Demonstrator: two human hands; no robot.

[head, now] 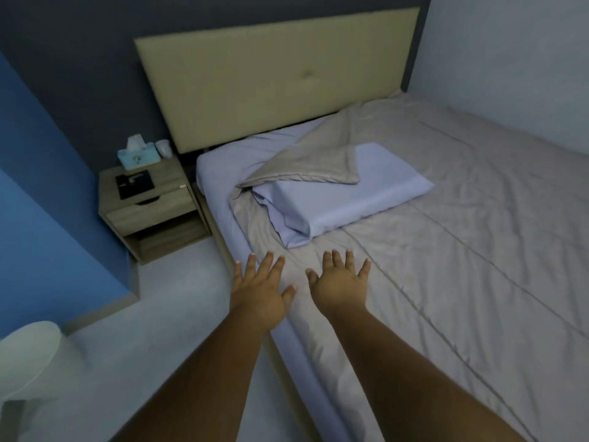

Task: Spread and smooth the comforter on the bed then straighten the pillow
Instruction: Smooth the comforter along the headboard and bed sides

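A grey quilted comforter [462, 250] covers most of the bed, and one corner of it is folded back over the pillow. The pale lilac pillow [344, 199] lies skewed on top of the comforter near the head end. A lilac sheet [223, 161] shows at the bed's upper left. My left hand [259, 290] hovers over the bed's near edge with its fingers spread, holding nothing. My right hand [341, 279] is beside it over the comforter, also spread with nothing in it. Both are a little short of the pillow.
A beige padded headboard [274, 81] stands against the dark wall. A wooden nightstand [153, 212] left of the bed carries a tissue box [137, 156], a cup [163, 148] and a dark flat object [134, 185]. A white fan [28, 355] stands at lower left. The far wall borders the bed's right side.
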